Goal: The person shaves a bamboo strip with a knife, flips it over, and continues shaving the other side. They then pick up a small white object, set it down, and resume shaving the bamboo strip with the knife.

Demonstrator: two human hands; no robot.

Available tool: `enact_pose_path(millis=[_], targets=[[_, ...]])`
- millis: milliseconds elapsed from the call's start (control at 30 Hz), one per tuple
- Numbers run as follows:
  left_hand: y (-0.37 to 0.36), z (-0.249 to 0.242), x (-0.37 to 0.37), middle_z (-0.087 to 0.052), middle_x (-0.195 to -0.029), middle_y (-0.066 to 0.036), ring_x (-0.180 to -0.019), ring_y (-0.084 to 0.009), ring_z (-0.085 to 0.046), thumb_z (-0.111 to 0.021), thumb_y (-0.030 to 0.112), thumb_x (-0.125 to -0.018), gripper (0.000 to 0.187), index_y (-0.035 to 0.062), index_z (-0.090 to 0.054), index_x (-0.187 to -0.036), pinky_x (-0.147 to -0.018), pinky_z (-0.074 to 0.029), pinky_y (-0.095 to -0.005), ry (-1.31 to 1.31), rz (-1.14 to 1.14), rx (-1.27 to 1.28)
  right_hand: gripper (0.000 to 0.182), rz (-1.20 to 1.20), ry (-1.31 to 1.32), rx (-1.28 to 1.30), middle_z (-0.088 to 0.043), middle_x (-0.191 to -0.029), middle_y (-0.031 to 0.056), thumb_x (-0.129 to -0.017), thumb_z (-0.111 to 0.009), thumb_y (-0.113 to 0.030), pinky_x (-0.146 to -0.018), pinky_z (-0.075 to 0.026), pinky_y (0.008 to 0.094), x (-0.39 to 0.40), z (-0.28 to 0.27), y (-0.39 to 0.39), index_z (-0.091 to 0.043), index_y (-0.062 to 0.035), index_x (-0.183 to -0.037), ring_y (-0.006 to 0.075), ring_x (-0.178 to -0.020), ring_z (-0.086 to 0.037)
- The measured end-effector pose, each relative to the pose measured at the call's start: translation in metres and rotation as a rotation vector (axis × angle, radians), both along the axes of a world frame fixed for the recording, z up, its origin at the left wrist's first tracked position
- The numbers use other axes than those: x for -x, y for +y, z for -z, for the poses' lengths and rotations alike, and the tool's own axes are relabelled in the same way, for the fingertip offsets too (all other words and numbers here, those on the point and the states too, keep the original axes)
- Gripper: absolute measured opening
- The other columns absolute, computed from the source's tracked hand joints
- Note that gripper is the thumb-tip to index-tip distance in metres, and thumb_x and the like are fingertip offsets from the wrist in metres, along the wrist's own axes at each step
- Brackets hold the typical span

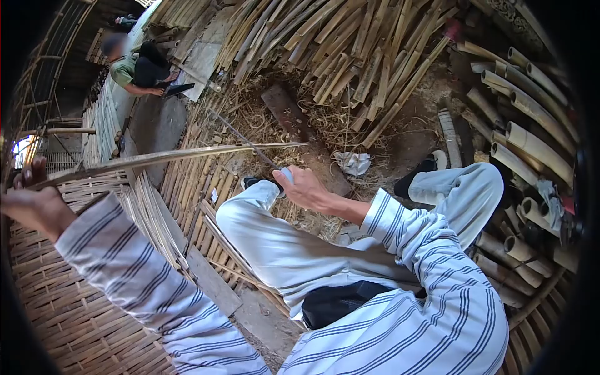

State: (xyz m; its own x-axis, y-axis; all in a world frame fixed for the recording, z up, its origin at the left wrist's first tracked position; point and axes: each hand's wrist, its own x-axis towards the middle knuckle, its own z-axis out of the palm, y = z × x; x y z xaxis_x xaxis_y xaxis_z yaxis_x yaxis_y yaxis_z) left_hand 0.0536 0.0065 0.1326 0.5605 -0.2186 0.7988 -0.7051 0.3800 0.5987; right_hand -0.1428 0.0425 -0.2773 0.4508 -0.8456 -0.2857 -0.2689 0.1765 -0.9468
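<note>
A long bamboo strip (187,154) runs across the view from the left edge to the middle. My left hand (37,203) is closed around its left end, with the fingers partly in shadow. In my right hand (303,189) is the grey handle of a knife (253,147). Its thin, long blade points up and to the left, and it crosses the strip near the strip's far end. Below the right hand are my bent knees in pale trousers.
Split bamboo pieces (350,44) lie in a big pile ahead. Cut bamboo poles (531,134) are stacked at right. Shavings (250,103) surround a dark wooden block (284,109) and a crumpled white bag (354,163). Woven matting (81,281) lies at left. Another person (128,72) sits at upper left.
</note>
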Motion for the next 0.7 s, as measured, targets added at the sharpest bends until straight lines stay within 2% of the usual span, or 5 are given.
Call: enact_pose_path(millis=[233, 333, 567, 633, 700], targets=[[0.003, -0.008, -0.021, -0.051, -0.075, -0.007, -0.048, -0.0077, -0.035, -0.031, 0.031, -0.094, 0.032, 0.0083, -0.047, -0.11, -0.043, -0.028, -0.024, 0.013, 0.045, -0.039, 0.063, 0.021, 0.169, -0.059, -0.065, -0.082, 0.0287, -0.096, -0.041, -0.053, -0.075, -0.05, 0.05, 0.024, 0.043, 0.03, -0.06, 0.0066, -0.09, 0.0414, -0.081, -0.066], [0.006, -0.008, -0.033, -0.052, -0.077, -0.008, -0.046, -0.008, -0.034, -0.032, 0.036, -0.094, 0.038, 0.0081, -0.047, -0.116, -0.042, -0.027, -0.0246, 0.004, 0.055, -0.063, 0.061, -0.001, 0.21, -0.114, -0.061, -0.069, 0.0236, -0.099, -0.037, -0.051, -0.063, -0.048, 0.049, 0.026, 0.064, 0.028, -0.058, 0.005, -0.088, 0.0375, -0.065, -0.062], [-0.004, -0.013, -0.081, -0.054, -0.081, -0.01, -0.043, -0.0086, -0.031, -0.033, 0.045, -0.095, 0.053, 0.0077, -0.047, -0.13, -0.039, -0.025, -0.0261, -0.044, 0.012, -0.19, 0.059, 0.038, -0.036, 0.064, -0.058, -0.065, 0.0241, -0.1, -0.037, -0.05, -0.056, -0.046, 0.0466, -0.013, -0.035, 0.021, -0.055, 0.0038, -0.084, 0.033, -0.058, -0.059], [-0.002, -0.01, -0.068, -0.054, -0.082, -0.011, -0.042, -0.0088, -0.03, -0.033, 0.048, -0.095, 0.058, 0.0075, -0.047, -0.134, -0.039, -0.025, -0.0265, -0.052, -0.011, -0.209, 0.054, 0.063, -0.055, 0.151, -0.062, -0.069, 0.0228, -0.099, -0.041, -0.049, -0.058, -0.048, 0.0473, -0.03, -0.052, 0.014, -0.055, 0.0013, -0.088, 0.0356, -0.061, -0.063], [0.008, 0.006, 0.026, -0.045, -0.129, -0.02, -0.047, -0.0076, -0.036, -0.027, 0.06, -0.096, 0.078, 0.0145, -0.001, -0.154, -0.04, -0.028, -0.0232, 0.061, 0.047, -0.149, 0.051, 0.093, -0.033, 0.142, -0.064, -0.071, 0.0221, -0.098, -0.044, -0.049, -0.059, -0.05, 0.0472, -0.035, -0.043, 0.012, -0.055, -0.0004, -0.09, 0.0362, -0.063, -0.065]])
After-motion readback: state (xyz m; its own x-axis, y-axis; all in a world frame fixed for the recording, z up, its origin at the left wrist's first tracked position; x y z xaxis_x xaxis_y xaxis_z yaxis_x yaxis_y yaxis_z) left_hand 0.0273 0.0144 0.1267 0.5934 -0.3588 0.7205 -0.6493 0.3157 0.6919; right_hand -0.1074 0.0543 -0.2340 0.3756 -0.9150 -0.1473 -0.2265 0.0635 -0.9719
